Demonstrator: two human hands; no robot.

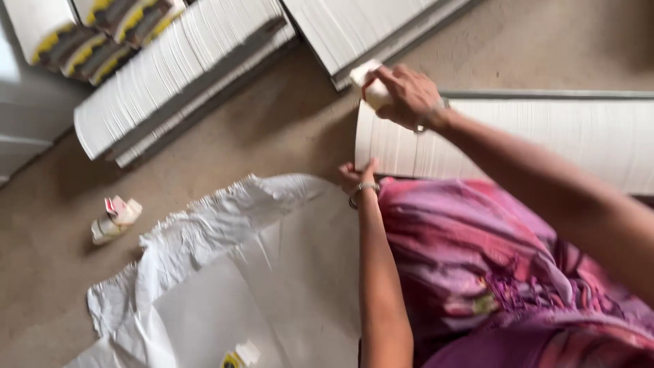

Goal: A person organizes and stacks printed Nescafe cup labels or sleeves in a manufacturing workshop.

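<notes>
Far left: a crumpled wrapper (116,219) is seen on the beige floor (286,123) | lower left: white sheeting (225,272) is spread out | centre: the paper stack (518,136) is pinched at its lower corner by the left hand (357,177) | upper centre: a pale block (369,85) is gripped by the right hand (407,95), pressed on the stack's end.

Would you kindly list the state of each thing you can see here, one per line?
Right hand: closed on a small white block, pressed on the paper stack's top edge.
White block: gripped.
Left hand: pinching the stack's lower corner.
Paper stack: lying on its side, held.
Other paper stacks: lying on the floor, untouched.
White sheet: spread out, crumpled at its edge.
Small carton: crushed, on the floor.
</notes>
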